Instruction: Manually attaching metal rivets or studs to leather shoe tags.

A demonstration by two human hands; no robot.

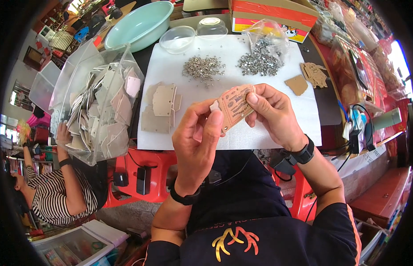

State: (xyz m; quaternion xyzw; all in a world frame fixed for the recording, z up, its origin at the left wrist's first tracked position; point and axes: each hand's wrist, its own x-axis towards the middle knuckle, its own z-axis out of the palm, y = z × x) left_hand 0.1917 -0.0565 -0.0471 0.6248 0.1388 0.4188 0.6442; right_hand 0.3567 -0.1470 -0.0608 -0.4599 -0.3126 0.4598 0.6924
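Printed card (237, 106): risk of creasing

As I watch, the left hand (191, 133) and right hand (277, 111) pinch the card at opposite ends above the white foam sheet (237, 46). Overbending could crease it; a careless sweep could scatter the metal pieces (202, 68).

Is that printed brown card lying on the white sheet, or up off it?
Up off it: the left hand and right hand hold the printed brown card above the white sheet.
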